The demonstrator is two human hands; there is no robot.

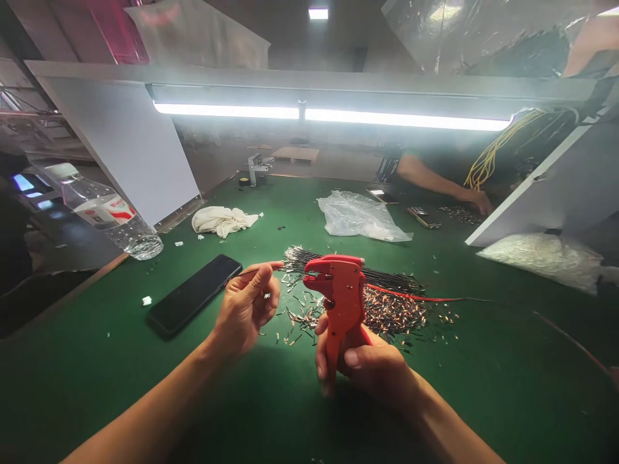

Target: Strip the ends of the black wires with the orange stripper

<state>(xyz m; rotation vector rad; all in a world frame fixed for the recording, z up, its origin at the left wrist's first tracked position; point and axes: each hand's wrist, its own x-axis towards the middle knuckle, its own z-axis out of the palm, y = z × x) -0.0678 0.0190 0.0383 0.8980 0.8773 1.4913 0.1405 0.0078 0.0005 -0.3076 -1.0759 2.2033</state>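
Thumb and fingers of my left hand [244,308] are pinched on a thin dark wire [245,272]; its far end is hard to make out near the index fingertip. My right hand [374,368] is wrapped round the handles of a red wire stripper [346,299], held upright with its jaws toward my left hand. A small gap separates the stripper from the left fingertips. Behind the tool lies a bundle of black wires [393,278] with bare, silvery ends at the left. A heap of cut black and copper scraps [399,314] spreads below it, and a red strand [416,296] crosses there.
On the green table [120,361] lie a black phone [193,296], a white cloth [222,221] and a clear plastic bag [360,216]. A water bottle [109,212] stands at left. Across the table, another person's hand [478,200] is near yellow wires [488,158].
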